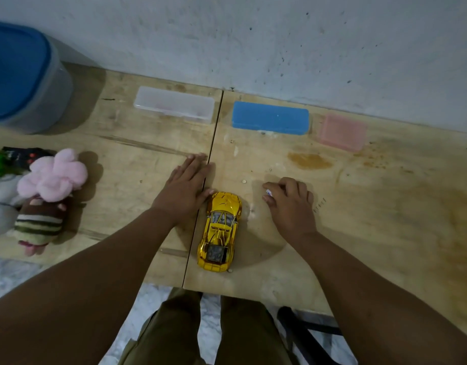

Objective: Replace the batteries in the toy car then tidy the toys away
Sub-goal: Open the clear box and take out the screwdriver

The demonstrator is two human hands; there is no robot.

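Toy car (219, 232) upright on the table (359, 206), between our hands.

Our left hand (186, 184) lies flat beside its nose, fingers spread, thumb touching it. Our right hand (290, 204) sits right of the car, fingers curled on something small and white. Behind the car: clear case (174, 104), blue case (270, 118), pink case (341, 132). Far left: plush toys (46, 198).

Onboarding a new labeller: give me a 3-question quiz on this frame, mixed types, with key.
1. True or false: the yellow toy car stands on its wheels between the two hands.
2. Which case lies between the clear case and the pink case? A) blue B) green C) black
3. Fill in: the left hand lies ____ on the table.

Key: 1 true; 2 A, the blue case; 3 flat. The right hand is curled, pinching something small and white.
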